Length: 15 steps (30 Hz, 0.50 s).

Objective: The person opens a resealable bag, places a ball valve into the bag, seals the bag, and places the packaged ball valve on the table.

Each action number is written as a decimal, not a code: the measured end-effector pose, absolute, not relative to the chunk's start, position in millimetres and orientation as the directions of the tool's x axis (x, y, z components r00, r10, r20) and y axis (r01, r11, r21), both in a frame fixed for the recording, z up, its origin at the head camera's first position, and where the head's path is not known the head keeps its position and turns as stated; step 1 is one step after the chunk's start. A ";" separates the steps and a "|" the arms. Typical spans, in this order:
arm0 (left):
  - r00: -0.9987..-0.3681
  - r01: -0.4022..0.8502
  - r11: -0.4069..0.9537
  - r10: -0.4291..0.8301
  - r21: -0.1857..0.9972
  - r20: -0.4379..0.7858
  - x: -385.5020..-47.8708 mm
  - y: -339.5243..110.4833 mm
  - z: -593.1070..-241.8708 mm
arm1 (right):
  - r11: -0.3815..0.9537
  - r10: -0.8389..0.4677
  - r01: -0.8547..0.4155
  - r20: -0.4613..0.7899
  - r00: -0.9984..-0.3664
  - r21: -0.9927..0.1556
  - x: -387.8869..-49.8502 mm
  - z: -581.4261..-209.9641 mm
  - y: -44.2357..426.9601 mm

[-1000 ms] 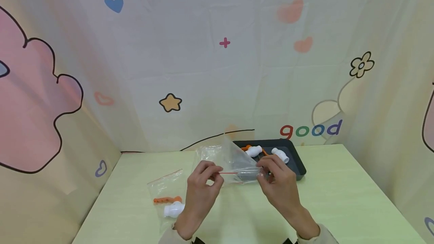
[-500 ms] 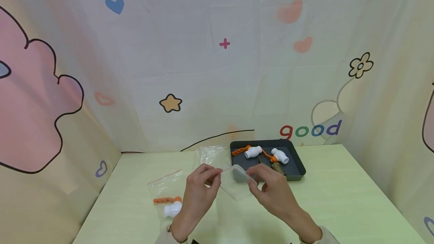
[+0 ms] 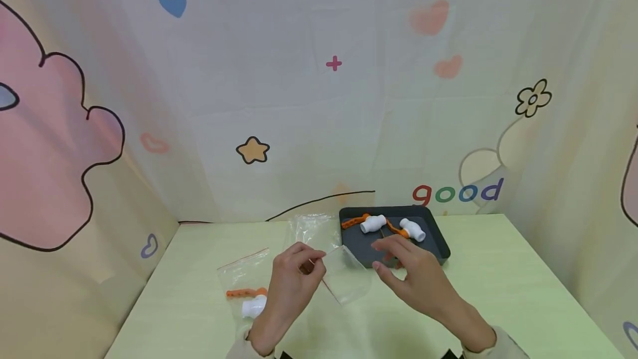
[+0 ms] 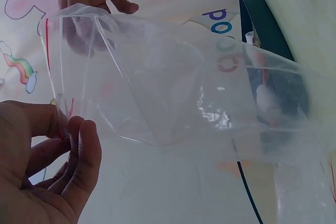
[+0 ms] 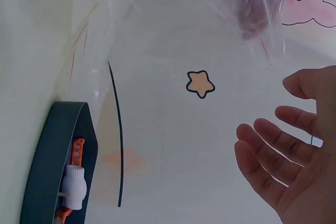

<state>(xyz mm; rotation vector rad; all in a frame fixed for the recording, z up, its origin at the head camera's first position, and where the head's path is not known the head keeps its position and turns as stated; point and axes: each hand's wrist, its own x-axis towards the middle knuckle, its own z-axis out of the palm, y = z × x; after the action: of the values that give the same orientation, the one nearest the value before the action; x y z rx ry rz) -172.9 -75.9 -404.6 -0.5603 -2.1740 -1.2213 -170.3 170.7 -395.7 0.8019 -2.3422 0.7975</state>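
"Pinching anything, that left hand [image 3: 299,276]?"

"Yes, the red-lined edge of a clear bag [image 3: 348,277], held up over the surface [image 3: 498,287] in front of the dark tray [image 3: 364,245]."

"And the right hand [image 3: 416,278]?"

"Wide, thumb apart from the fingers, holding nothing, near the bag."

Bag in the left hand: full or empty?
Empty: nothing shows inside the clear bag the left hand pinches; the white fitting seen through it in the left wrist view lies in the tray.
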 end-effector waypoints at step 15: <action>-0.750 0.601 0.478 0.059 0.640 0.659 -171.4 -78.6 -408.6 | 0.770 -0.524 -0.624 0.426 -0.737 -0.133 -206.0 -384.9 205.0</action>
<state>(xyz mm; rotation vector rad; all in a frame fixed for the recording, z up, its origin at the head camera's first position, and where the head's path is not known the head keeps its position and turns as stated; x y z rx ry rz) -171.4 -78.6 -408.6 -0.5441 -2.1607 -1.2497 -206.0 205.0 -384.9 0.8771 -2.5980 0.3801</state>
